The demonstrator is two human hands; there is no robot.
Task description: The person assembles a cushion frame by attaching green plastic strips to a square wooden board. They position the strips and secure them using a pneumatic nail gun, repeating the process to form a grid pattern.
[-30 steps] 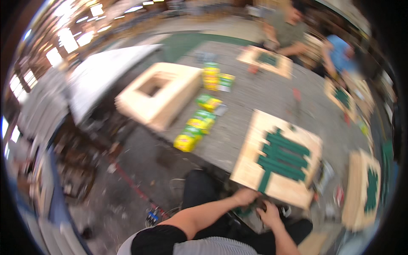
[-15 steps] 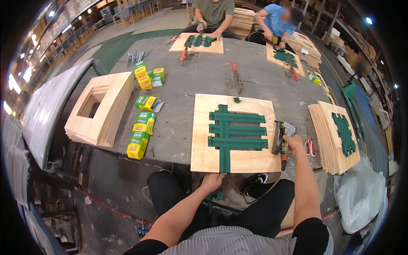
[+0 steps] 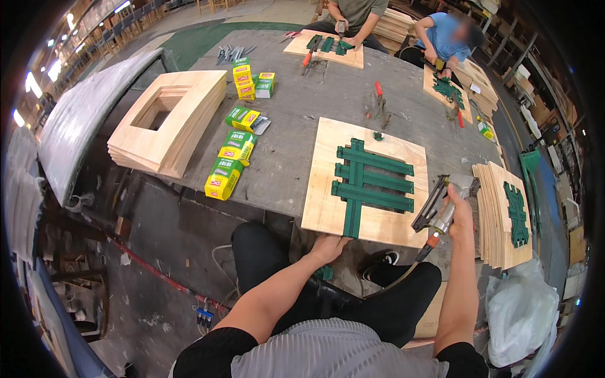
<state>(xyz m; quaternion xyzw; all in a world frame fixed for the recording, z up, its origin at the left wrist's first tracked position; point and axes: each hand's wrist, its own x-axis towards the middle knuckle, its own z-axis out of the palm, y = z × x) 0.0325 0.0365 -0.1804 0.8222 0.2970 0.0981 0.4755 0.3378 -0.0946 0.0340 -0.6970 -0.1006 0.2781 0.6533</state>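
Observation:
In front of me a square plywood board (image 3: 318,189) lies at the table's near edge. Green webbing straps (image 3: 378,203) run across its central opening, with one lengthwise strap (image 3: 353,217) woven through them and reaching the near edge. There my left hand (image 3: 329,247) is closed on that strap's end, its fingertips partly hidden by the board. My right hand (image 3: 461,214) grips a pneumatic staple gun (image 3: 443,211), raised beside the board's right edge and apart from the straps. An air hose (image 3: 403,277) trails from its handle toward my legs.
Plywood frames are stacked at left (image 3: 195,120); another stack (image 3: 495,214) at right bears a webbed frame. Green-yellow staple boxes (image 3: 234,154) stand left of my board. A red-handled tool (image 3: 379,97) lies beyond it. Two co-workers (image 3: 359,12) work on boards across the table.
My right hand has picked up the staple gun from the table and now holds it raised by the board. My left hand stays at the strap's end. The whole view has shifted and tilted.

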